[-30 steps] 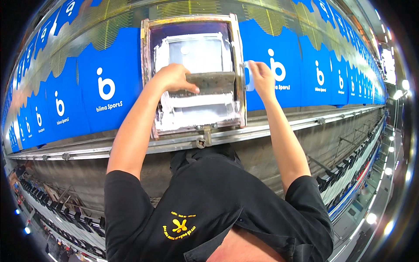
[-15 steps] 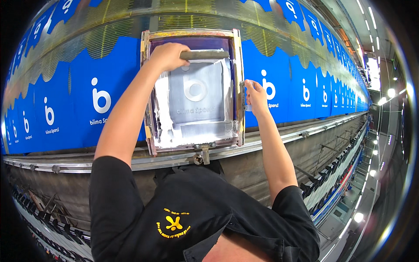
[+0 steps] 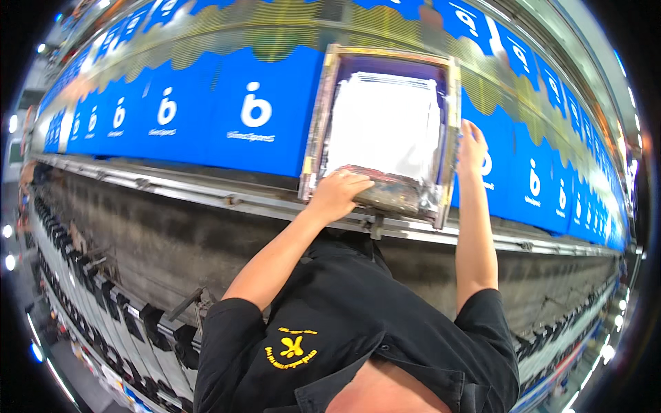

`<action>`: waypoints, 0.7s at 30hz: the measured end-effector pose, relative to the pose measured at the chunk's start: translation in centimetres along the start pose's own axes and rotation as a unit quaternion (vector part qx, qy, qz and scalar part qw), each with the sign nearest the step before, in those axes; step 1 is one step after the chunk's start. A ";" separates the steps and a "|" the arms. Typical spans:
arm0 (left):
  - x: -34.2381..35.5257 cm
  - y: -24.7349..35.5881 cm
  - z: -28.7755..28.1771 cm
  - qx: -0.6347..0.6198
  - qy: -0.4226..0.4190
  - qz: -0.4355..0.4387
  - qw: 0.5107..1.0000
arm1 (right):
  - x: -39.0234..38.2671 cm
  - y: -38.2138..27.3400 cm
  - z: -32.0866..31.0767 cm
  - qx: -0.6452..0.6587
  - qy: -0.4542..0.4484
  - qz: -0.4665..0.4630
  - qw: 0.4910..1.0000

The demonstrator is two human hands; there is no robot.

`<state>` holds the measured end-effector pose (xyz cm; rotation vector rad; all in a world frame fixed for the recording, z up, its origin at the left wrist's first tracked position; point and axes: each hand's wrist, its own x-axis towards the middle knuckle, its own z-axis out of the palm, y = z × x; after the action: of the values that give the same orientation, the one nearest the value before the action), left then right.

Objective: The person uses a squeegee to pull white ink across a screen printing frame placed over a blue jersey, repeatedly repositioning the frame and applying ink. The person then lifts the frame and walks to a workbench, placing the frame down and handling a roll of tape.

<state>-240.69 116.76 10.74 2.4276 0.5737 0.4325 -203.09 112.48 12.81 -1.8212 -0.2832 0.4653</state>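
A screen-printing frame (image 3: 315, 117) with white ink (image 3: 383, 120) spread over its mesh rests on blue fabric panels with white prints. My left hand (image 3: 339, 189) grips a wide, stained squeegee (image 3: 396, 191) at the screen's near end, its fingers over the blade's left part. My right hand (image 3: 471, 146) is closed at the frame's right side, on its edge or a small fitting there; exactly what it holds is partly hidden.
Rows of blue panels (image 3: 179, 138) run along both sides and behind the frame on a long printing table. A metal rail (image 3: 206, 196) edges the near side, with a clamp (image 3: 376, 227) below the frame. Dark clips (image 3: 138, 310) line another rack behind my body.
The squeegee in my left hand has moved from the screen's far end down to its near end, and white ink now covers the design. The view has turned, shifting the frame rightward.
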 end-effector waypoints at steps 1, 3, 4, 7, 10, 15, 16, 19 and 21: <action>0.1 -0.3 -0.6 0.002 -0.005 0.006 1.000 | -0.4 -0.4 0.2 -0.022 0.012 -0.017 1.000; -0.5 -1.3 -2.5 0.010 -0.016 0.001 1.000 | -1.7 -0.9 1.3 0.008 -0.008 -0.013 1.000; -1.0 -2.2 -3.7 0.016 -0.020 -0.011 1.000 | -2.6 -0.9 2.6 0.024 -0.020 -0.014 0.999; -3.0 -6.8 -8.5 0.048 -0.048 -0.037 0.997 | -6.1 0.8 9.8 0.068 -0.014 -0.050 0.996; -6.1 -12.8 -13.4 0.064 -0.053 -0.044 0.996 | -10.5 3.4 17.8 -0.005 0.009 -0.120 0.993; -10.6 -21.3 -21.5 0.113 -0.112 -0.085 0.984 | -17.1 5.7 29.9 -0.015 -0.015 -0.067 0.998; -11.3 -21.7 -22.6 0.140 -0.123 -0.075 0.980 | -17.9 5.4 30.6 -0.044 -0.032 -0.007 0.999; -10.9 -23.8 -25.2 0.086 -0.157 -0.081 0.980 | -19.3 4.3 33.4 -0.086 -0.007 0.056 0.995; -9.2 -25.8 -26.9 0.071 -0.161 -0.092 0.980 | -19.8 3.9 34.2 -0.149 0.000 0.056 0.987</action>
<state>-267.69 143.85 13.81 2.4781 0.6957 -0.0824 -236.31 132.31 4.06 -2.1371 -0.2628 0.5228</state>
